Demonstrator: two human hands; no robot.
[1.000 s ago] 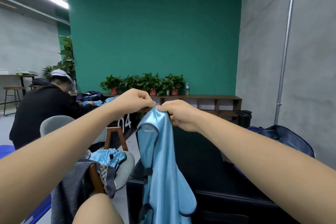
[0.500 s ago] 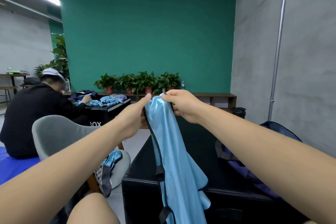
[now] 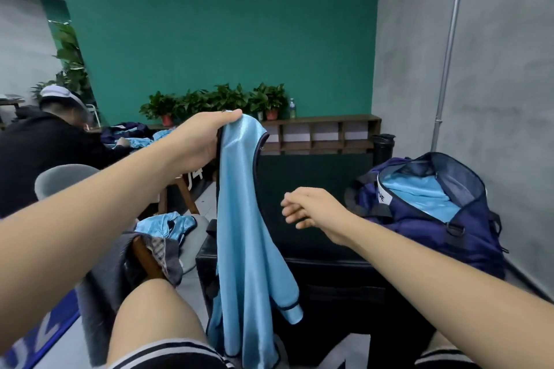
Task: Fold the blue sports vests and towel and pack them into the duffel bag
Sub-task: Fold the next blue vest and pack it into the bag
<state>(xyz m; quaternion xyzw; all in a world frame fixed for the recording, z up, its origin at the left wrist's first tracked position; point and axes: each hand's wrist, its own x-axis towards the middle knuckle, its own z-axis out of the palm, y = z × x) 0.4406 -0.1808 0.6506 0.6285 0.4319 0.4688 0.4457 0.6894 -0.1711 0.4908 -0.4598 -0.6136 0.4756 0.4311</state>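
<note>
A blue sports vest (image 3: 248, 234) is gripped aloft by the left hand (image 3: 201, 141); the right hand (image 3: 311, 210), loose and empty, is seen near the open duffel bag (image 3: 419, 228).

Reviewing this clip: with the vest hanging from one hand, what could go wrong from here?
1. Only the left hand grips the vest, at its top; it may slip to the floor.
2. It hangs bunched, the right hand off it, so the fold may come out crooked.
3. The bag already holds blue cloth; a bulky fold may not fit.
</note>
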